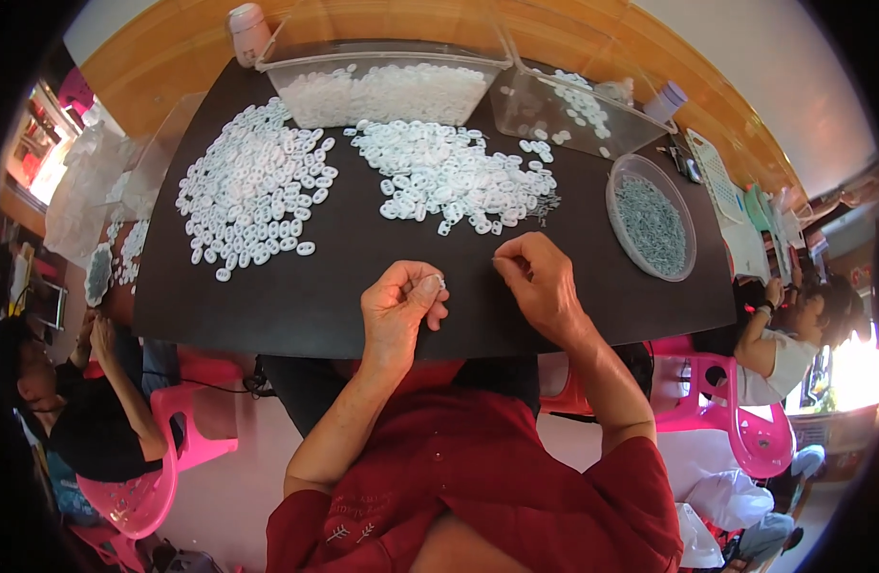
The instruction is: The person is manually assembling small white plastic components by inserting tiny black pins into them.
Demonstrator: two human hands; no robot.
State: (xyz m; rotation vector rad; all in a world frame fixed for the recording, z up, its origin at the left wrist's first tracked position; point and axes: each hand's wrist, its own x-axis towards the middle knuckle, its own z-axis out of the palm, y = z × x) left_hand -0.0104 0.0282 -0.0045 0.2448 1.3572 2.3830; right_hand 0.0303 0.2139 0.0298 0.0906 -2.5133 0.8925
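Note:
Over the near half of the dark table, my left hand [397, 304] pinches a small white oval piece [441, 283] between thumb and fingers, with only its edge showing. To its right, my right hand [543, 286] is closed, thumb against the forefinger; anything between those fingertips is too small to see. Beyond both hands lies a heap of white oval pieces with two holes each [439, 177]. At that heap's right edge is a little cluster of thin grey pins [546, 206]. A second, larger heap of white ovals [253, 186] spreads on the left.
A clear bin [387, 65] of white pieces stands at the back, beside another clear bin [554, 129] with fewer. A round tub [690, 250] of grey pins sits right. Bottles [249, 33] stand behind. People work on both sides, near pink chairs [177, 458].

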